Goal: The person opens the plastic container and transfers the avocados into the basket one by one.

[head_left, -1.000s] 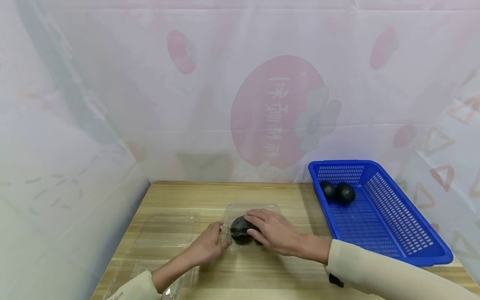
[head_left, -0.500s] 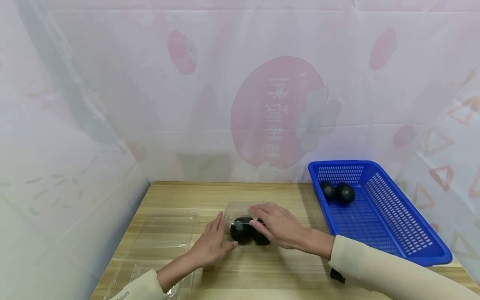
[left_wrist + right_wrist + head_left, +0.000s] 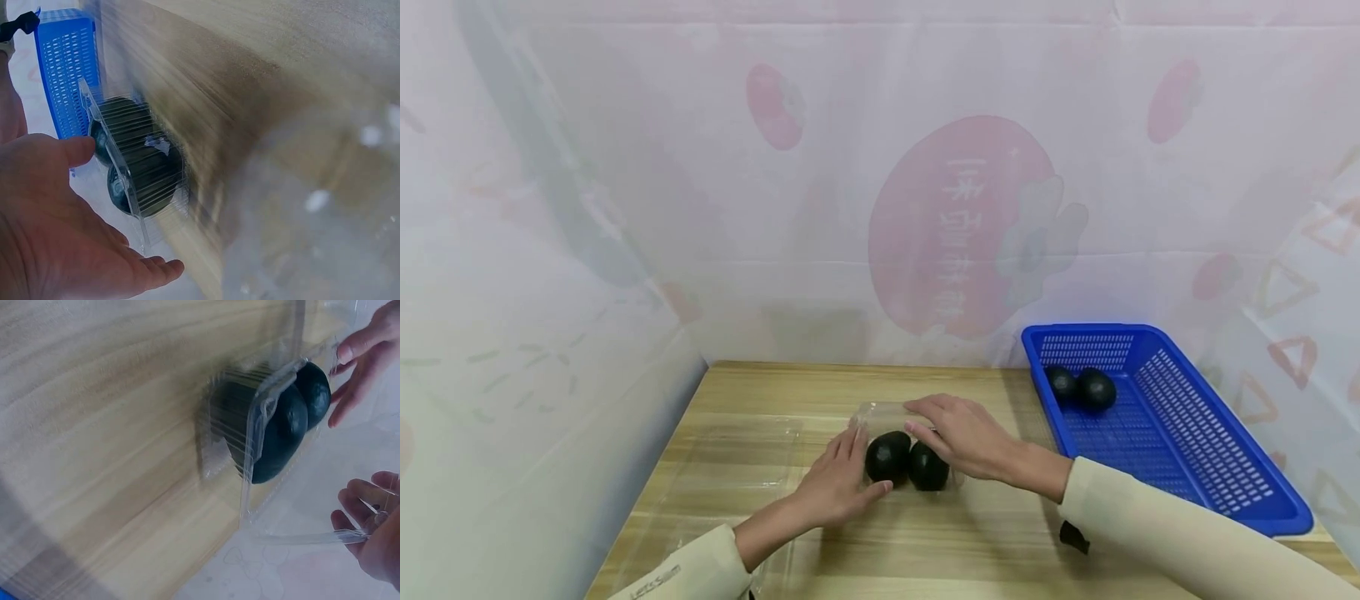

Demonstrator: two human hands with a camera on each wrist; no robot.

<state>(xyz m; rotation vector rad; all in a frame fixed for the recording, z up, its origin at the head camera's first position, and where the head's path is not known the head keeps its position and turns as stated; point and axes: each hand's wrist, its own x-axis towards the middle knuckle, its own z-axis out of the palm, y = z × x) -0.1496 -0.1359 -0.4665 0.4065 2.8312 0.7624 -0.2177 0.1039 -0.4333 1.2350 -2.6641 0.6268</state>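
Observation:
Two dark green avocados sit side by side in a clear plastic clamshell box with a ribbed base. My left hand lies along the box's left side, fingers extended and thumb toward the near side. At the far right of the box, my right hand grips the rim of the raised clear lid between thumb and fingers. In the left wrist view, the left palm is turned toward the box, with the avocados beyond the thumb.
A blue perforated basket stands at the right, with two more avocados in its far left corner. Another clear plastic container lies open on the left of the wooden table. A printed curtain hangs behind.
My right hand has moved off the avocados, slightly away from me, and the lid's edge has risen with it. My left hand's fingers have straightened along the box's side.

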